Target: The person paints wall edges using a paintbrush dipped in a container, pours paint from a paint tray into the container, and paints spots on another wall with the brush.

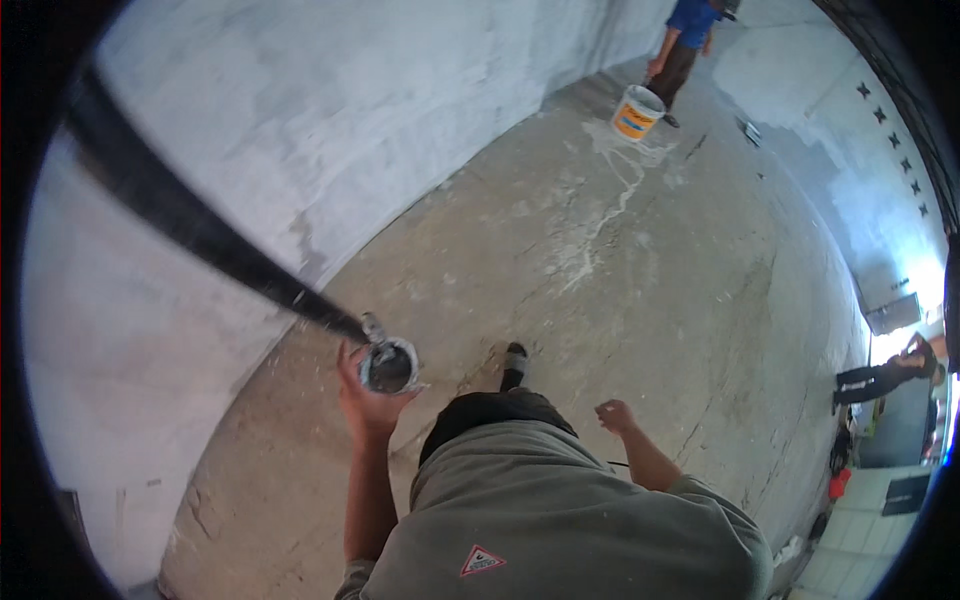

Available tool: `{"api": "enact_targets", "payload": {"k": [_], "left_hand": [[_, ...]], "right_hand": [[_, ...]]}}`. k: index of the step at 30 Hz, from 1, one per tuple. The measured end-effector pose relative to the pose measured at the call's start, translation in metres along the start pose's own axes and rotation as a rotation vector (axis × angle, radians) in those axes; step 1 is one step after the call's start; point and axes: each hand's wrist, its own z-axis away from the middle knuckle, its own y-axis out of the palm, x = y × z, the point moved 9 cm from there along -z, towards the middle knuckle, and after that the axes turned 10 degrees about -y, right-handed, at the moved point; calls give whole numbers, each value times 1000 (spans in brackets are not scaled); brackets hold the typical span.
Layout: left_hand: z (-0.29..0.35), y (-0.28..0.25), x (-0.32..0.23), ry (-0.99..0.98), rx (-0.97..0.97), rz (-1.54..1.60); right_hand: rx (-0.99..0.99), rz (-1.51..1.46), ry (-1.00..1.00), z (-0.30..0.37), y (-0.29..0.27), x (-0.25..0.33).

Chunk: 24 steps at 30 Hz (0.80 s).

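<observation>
My left hand (366, 398) is wrapped round a small round cup (390, 366) with a pale, smeared rim and a dark grey inside. A short, whitish-coated piece (372, 326) sticks up at the cup's far left edge; its kind cannot be made out. Behind it, a long black pole (200, 215) slants from the upper left down to the cup, where its lower end is hidden. Whether the pole touches the cup or hand is unclear. At my right side, my right hand (614, 416) hangs free with loosely bent fingers and nothing visible in it.
A patchy whitewashed wall (330, 110) runs along my left. Ahead, a person in blue (690, 40) holds a white bucket (637, 112) above pale spills on the concrete floor (660, 300). Another person (890, 375) in dark clothes stands far right, near a red object (838, 484).
</observation>
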Motion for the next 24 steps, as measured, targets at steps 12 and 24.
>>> {"api": "enact_targets", "payload": {"k": [12, 24], "left_hand": [[-8, 8, -73, 156, -183, -104], [-50, -10, -34, 88, -40, -55]], "right_hand": [[3, -226, -329, -80, -103, 97], [89, -319, -436, -8, 20, 310]]}}
